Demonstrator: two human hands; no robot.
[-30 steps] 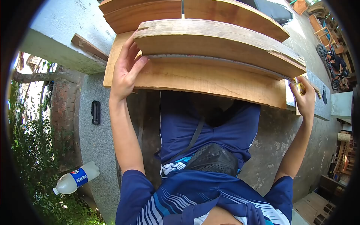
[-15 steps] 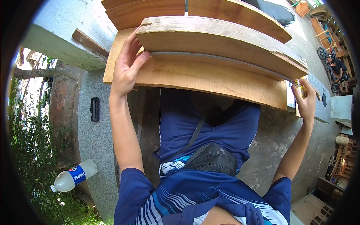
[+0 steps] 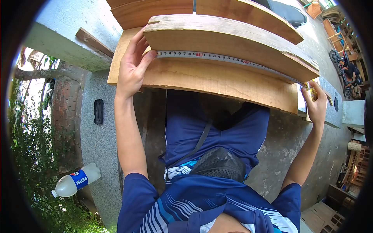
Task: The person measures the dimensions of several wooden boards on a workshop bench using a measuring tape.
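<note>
A tape measure [image 3: 221, 58] is stretched along the lower edge of a thick wooden beam [image 3: 233, 44], its numbered face toward me. My left hand [image 3: 130, 73] is at the beam's left end, thumb pressing the tape's end there and fingers behind the wood. My right hand [image 3: 318, 103] grips the yellow tape case [image 3: 313, 93] just past the beam's right end, partly hidden by the fingers. The beam rests on a wide wooden board [image 3: 217, 79] in front of my lap.
More wooden planks [image 3: 241, 15] lie behind the beam. To the left, a granite ledge [image 3: 99, 149] bears a black case [image 3: 98, 112] and a Pepsi bottle [image 3: 77, 179]. A wood strip [image 3: 93, 44] lies near the pale wall. A motorbike [image 3: 345, 72] stands far right.
The tape blade has turned from edge-on to face me, so its numbers now show. Both hands keep nearly the same places at the beam's ends.
</note>
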